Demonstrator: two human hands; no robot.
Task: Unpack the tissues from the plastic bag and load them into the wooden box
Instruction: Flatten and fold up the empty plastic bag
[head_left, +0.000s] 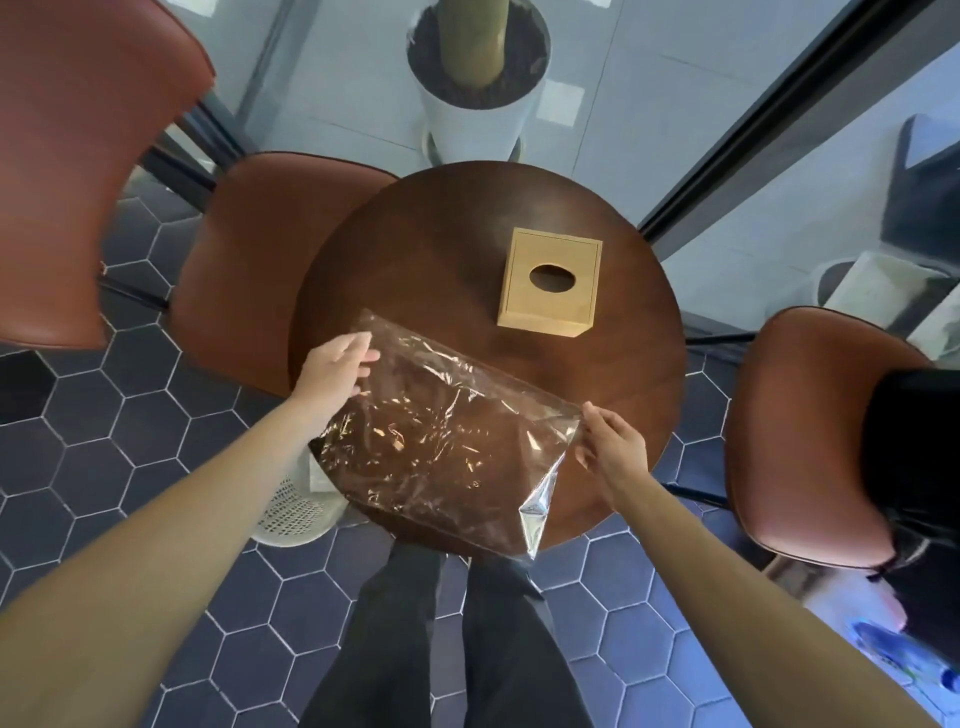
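Note:
A clear, crinkled plastic bag (447, 436) is held above the near half of the round dark wooden table (415, 249). My left hand (335, 369) grips the bag's far left corner. My right hand (613, 452) pinches its right corner. The bag looks transparent and flat; I see no tissues inside it. A light wooden tissue box (550, 280) with an oval hole in its lid stands closed on the far right part of the table, apart from both hands.
Brown leather chairs stand at the left (249, 270), far left (78, 156) and right (810, 431). A white planter (478, 119) sits behind the table. A white mesh bin (296, 509) is under the table's left edge. My legs (447, 639) are below.

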